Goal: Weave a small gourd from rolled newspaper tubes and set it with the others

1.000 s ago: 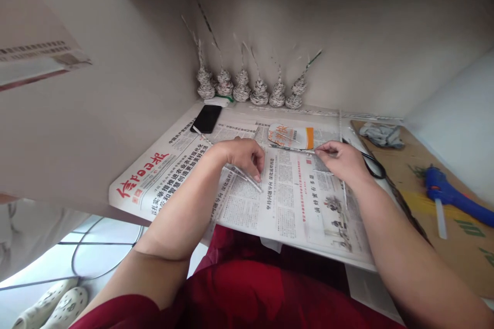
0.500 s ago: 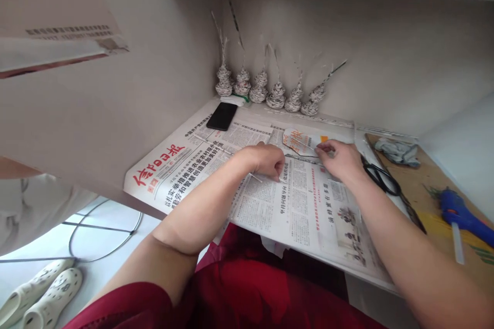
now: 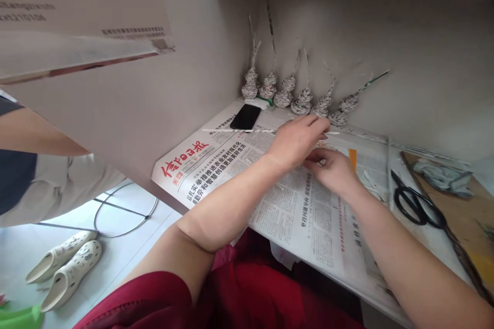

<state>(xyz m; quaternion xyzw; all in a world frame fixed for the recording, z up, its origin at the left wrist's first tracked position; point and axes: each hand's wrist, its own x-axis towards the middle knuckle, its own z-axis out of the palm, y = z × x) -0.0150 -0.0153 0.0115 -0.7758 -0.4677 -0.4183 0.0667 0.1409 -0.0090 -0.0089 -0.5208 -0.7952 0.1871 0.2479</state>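
Observation:
My left hand [image 3: 299, 136] is closed around a thin rolled newspaper stick [image 3: 250, 130], which sticks out on both sides of it, the longer part to the left. Just below and to the right, my right hand [image 3: 334, 169] is close against the left, its fingers pinched together. What it grips is hidden between the two hands. Both hands are over newspaper sheets [image 3: 216, 169] spread on the table. Behind them, along the wall, stand several gourd-shaped figures woven from paper strips [image 3: 302, 102], with loose strip ends pointing up; the rightmost one leans.
A black phone [image 3: 246, 116] lies behind my left forearm. To the right are black-handled scissors [image 3: 411, 205] and a crumpled grey cloth [image 3: 443, 177] on a brown board [image 3: 466, 216]. A partition [image 3: 185, 61] borders the left side; pale clogs [image 3: 73, 264] are on the floor beyond.
My left hand has moved up and right to meet my right hand, and the paper stick now lies across it. The view has turned, shifting the surroundings rightward.

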